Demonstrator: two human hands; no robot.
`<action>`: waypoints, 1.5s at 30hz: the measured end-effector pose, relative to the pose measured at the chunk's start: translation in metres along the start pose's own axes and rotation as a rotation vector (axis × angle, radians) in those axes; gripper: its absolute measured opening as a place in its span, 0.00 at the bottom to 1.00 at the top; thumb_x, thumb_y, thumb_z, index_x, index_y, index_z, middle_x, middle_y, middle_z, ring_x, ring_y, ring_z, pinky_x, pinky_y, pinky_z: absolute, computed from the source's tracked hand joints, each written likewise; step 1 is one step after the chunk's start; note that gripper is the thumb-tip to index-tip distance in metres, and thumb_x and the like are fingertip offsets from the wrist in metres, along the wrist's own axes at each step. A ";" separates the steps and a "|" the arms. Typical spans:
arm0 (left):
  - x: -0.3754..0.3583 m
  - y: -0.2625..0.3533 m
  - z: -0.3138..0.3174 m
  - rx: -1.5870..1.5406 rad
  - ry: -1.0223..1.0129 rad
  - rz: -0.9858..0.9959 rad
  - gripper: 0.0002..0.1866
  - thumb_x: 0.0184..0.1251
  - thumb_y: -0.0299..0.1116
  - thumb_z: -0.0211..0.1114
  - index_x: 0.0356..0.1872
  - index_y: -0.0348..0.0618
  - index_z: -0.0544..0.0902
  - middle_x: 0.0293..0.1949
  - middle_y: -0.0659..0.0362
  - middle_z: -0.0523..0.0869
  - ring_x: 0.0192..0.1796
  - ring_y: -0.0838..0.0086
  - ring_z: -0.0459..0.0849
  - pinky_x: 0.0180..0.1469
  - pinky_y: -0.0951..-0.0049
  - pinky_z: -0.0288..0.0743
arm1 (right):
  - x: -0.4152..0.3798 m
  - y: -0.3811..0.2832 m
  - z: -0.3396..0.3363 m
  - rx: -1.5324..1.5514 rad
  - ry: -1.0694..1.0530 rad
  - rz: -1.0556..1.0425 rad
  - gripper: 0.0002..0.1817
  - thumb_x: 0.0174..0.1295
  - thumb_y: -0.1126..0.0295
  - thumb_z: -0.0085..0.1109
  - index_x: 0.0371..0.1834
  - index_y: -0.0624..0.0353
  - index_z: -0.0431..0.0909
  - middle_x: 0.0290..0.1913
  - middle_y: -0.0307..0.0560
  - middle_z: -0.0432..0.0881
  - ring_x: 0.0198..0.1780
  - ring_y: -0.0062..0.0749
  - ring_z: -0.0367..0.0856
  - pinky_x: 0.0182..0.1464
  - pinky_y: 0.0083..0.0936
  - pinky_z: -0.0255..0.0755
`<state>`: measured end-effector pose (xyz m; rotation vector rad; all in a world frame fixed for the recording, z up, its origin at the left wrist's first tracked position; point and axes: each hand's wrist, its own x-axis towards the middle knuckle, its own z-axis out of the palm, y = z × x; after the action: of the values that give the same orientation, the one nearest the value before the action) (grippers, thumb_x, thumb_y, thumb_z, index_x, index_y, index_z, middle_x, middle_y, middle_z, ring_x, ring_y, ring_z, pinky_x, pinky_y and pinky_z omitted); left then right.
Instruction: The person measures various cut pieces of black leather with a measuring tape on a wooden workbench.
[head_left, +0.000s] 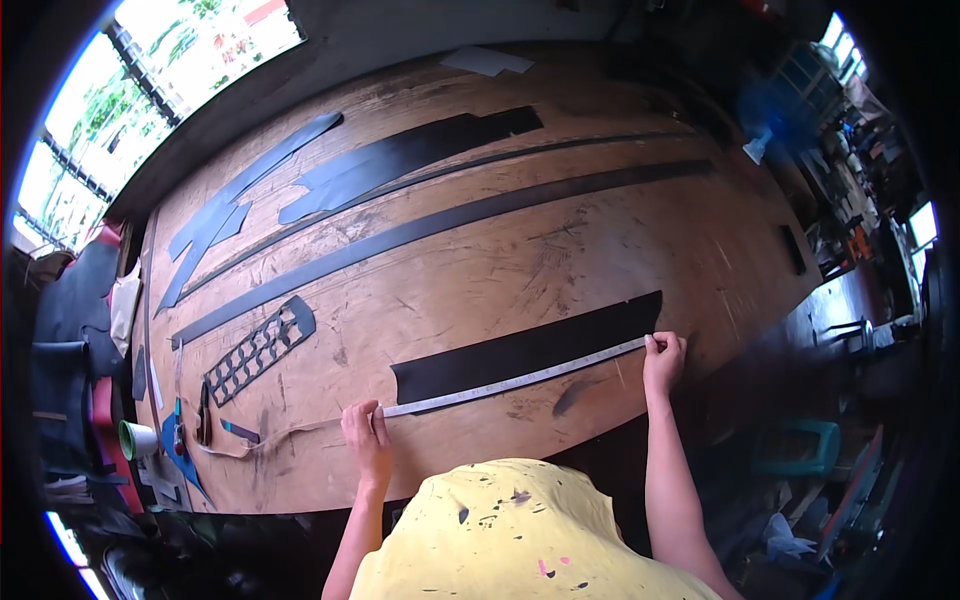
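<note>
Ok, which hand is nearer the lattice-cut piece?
Left. The left hand is right of the lattice-cut piece and nearer the body; the right hand is much farther right.

From over here I see a loose pale yellow shirt (pixel 500 530), dotted with dark flecks and smudges, plus a couple of small pink marks low on the cloth; the fabric creases softly along its edges, the forearms are bare of any sleeve, and both the left hand (pixel 366 440) and right hand (pixel 664 362) are ungloved
</note>
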<state>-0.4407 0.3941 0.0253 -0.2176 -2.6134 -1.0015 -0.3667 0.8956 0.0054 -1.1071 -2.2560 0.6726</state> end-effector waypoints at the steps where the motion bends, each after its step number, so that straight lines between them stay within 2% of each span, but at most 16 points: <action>1: -0.002 0.000 0.001 0.089 0.034 0.093 0.03 0.73 0.25 0.62 0.44 0.39 0.80 0.39 0.52 0.81 0.44 0.57 0.79 0.49 0.60 0.72 | -0.001 0.000 0.001 0.004 0.027 0.008 0.10 0.62 0.66 0.72 0.37 0.56 0.80 0.42 0.46 0.79 0.41 0.43 0.83 0.45 0.38 0.77; 2: -0.005 0.000 0.003 0.088 0.027 0.077 0.04 0.72 0.25 0.62 0.44 0.41 0.79 0.40 0.52 0.82 0.46 0.54 0.79 0.52 0.57 0.70 | -0.002 0.001 0.001 -0.006 0.026 -0.001 0.09 0.63 0.66 0.71 0.38 0.56 0.80 0.43 0.47 0.79 0.43 0.46 0.82 0.45 0.39 0.77; 8: 0.009 0.007 0.007 0.175 -0.022 0.129 0.05 0.71 0.26 0.62 0.45 0.42 0.79 0.41 0.53 0.81 0.46 0.56 0.78 0.51 0.58 0.69 | -0.006 0.001 0.003 -0.087 0.079 -0.146 0.08 0.64 0.68 0.69 0.36 0.57 0.79 0.42 0.48 0.79 0.44 0.49 0.81 0.46 0.42 0.76; 11: 0.017 -0.003 0.012 0.225 -0.047 0.090 0.06 0.71 0.26 0.63 0.46 0.45 0.79 0.42 0.55 0.81 0.49 0.57 0.77 0.51 0.58 0.68 | -0.006 -0.002 0.002 -0.086 0.062 -0.111 0.09 0.64 0.69 0.69 0.35 0.58 0.77 0.41 0.49 0.78 0.43 0.49 0.80 0.46 0.43 0.76; 15: 0.021 -0.008 0.016 0.259 -0.051 0.087 0.06 0.72 0.27 0.63 0.47 0.44 0.79 0.40 0.52 0.82 0.47 0.56 0.80 0.48 0.57 0.71 | -0.006 -0.002 0.001 -0.102 0.068 -0.133 0.09 0.64 0.69 0.69 0.35 0.58 0.77 0.40 0.49 0.77 0.43 0.49 0.80 0.46 0.43 0.75; 18: 0.017 -0.014 0.020 0.161 -0.035 0.113 0.06 0.73 0.29 0.63 0.47 0.43 0.79 0.35 0.51 0.83 0.38 0.54 0.83 0.40 0.57 0.75 | -0.006 -0.003 0.003 -0.102 0.078 -0.127 0.10 0.64 0.70 0.69 0.34 0.59 0.75 0.40 0.49 0.77 0.43 0.50 0.80 0.46 0.44 0.75; 20: 0.013 -0.019 0.019 0.142 -0.054 0.140 0.05 0.75 0.30 0.62 0.46 0.43 0.80 0.28 0.50 0.84 0.29 0.54 0.84 0.31 0.56 0.75 | -0.008 -0.004 0.000 -0.114 0.041 -0.097 0.11 0.63 0.70 0.69 0.32 0.60 0.74 0.41 0.49 0.77 0.45 0.50 0.79 0.47 0.43 0.74; 23: 0.011 -0.045 -0.006 0.111 -0.035 0.115 0.03 0.75 0.30 0.63 0.44 0.45 0.82 0.25 0.52 0.84 0.24 0.54 0.83 0.27 0.56 0.73 | -0.036 -0.011 -0.006 -0.074 0.047 -0.186 0.10 0.64 0.72 0.68 0.31 0.60 0.75 0.40 0.48 0.76 0.41 0.45 0.78 0.45 0.38 0.73; 25: 0.011 -0.087 -0.037 0.210 0.003 0.088 0.03 0.76 0.31 0.63 0.44 0.46 0.83 0.23 0.50 0.82 0.24 0.54 0.82 0.26 0.55 0.72 | -0.074 -0.036 -0.009 0.082 -0.070 -0.169 0.09 0.64 0.74 0.67 0.30 0.60 0.74 0.40 0.48 0.75 0.41 0.44 0.77 0.45 0.35 0.73; 27: 0.021 -0.133 -0.083 0.375 0.024 0.040 0.06 0.75 0.32 0.65 0.48 0.45 0.83 0.23 0.51 0.82 0.23 0.59 0.81 0.25 0.59 0.70 | -0.113 -0.065 0.000 0.177 -0.142 -0.227 0.09 0.63 0.73 0.67 0.30 0.58 0.75 0.43 0.48 0.77 0.45 0.45 0.76 0.49 0.38 0.71; 29: 0.034 -0.171 -0.130 0.586 0.030 -0.055 0.08 0.78 0.36 0.63 0.47 0.45 0.84 0.23 0.48 0.82 0.23 0.56 0.82 0.26 0.58 0.70 | -0.145 -0.112 0.004 0.081 -0.198 -0.398 0.08 0.62 0.69 0.68 0.31 0.57 0.76 0.48 0.48 0.78 0.50 0.47 0.75 0.56 0.42 0.69; 31: 0.050 -0.200 -0.166 0.583 0.119 -0.008 0.09 0.80 0.39 0.60 0.44 0.46 0.82 0.24 0.47 0.84 0.25 0.52 0.83 0.27 0.53 0.71 | -0.169 -0.136 0.027 0.117 -0.294 -0.446 0.09 0.62 0.64 0.68 0.33 0.54 0.78 0.52 0.45 0.79 0.56 0.47 0.74 0.59 0.43 0.67; 33: 0.061 -0.220 -0.189 0.622 0.104 -0.010 0.09 0.80 0.39 0.59 0.45 0.46 0.81 0.26 0.47 0.85 0.27 0.51 0.85 0.28 0.52 0.72 | -0.185 -0.158 0.046 0.103 -0.313 -0.484 0.09 0.63 0.63 0.67 0.33 0.53 0.78 0.54 0.44 0.78 0.60 0.48 0.71 0.63 0.45 0.63; 34: 0.063 -0.226 -0.197 0.664 0.087 -0.012 0.09 0.81 0.40 0.58 0.45 0.47 0.81 0.27 0.47 0.86 0.29 0.50 0.86 0.29 0.51 0.73 | -0.191 -0.164 0.054 0.150 -0.375 -0.414 0.09 0.63 0.63 0.67 0.33 0.53 0.78 0.55 0.45 0.77 0.62 0.48 0.69 0.66 0.47 0.59; 37: 0.062 -0.243 -0.206 0.725 0.017 -0.040 0.10 0.81 0.41 0.57 0.46 0.47 0.79 0.29 0.47 0.87 0.32 0.49 0.87 0.31 0.50 0.75 | -0.207 -0.174 0.069 0.128 -0.345 -0.441 0.09 0.63 0.63 0.66 0.33 0.54 0.78 0.56 0.45 0.77 0.63 0.49 0.68 0.67 0.48 0.57; 45: 0.045 -0.254 -0.201 0.748 -0.024 -0.134 0.09 0.81 0.41 0.55 0.43 0.48 0.77 0.29 0.49 0.87 0.33 0.50 0.87 0.32 0.51 0.76 | -0.214 -0.178 0.075 0.096 -0.334 -0.454 0.08 0.62 0.65 0.68 0.32 0.53 0.78 0.56 0.46 0.76 0.64 0.49 0.67 0.67 0.51 0.56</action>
<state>-0.4972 0.0726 0.0237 0.1317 -2.8400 -0.0050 -0.4018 0.6098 0.0117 -0.4278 -2.5971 0.8031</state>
